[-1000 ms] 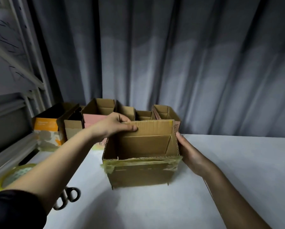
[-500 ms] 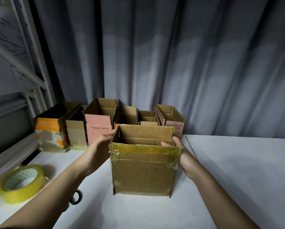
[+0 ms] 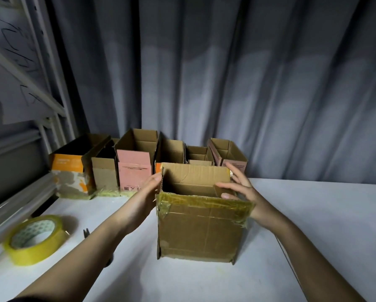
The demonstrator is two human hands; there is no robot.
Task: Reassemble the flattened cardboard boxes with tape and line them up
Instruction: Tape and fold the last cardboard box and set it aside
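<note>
Both hands bracket the open cardboard box (image 3: 199, 227) at frame centre on the white table (image 3: 313, 214): the left hand (image 3: 146, 196) lies flat on its left wall, fingers straight, while the right hand (image 3: 240, 192) pinches the right inner flap with thumb and spread fingers. Compared with half a second ago, the right hand has lifted from the box's side onto that flap. Behind stands the row of boxes (image 3: 139, 162); the tape roll (image 3: 35, 238) lies at lower left.
</note>
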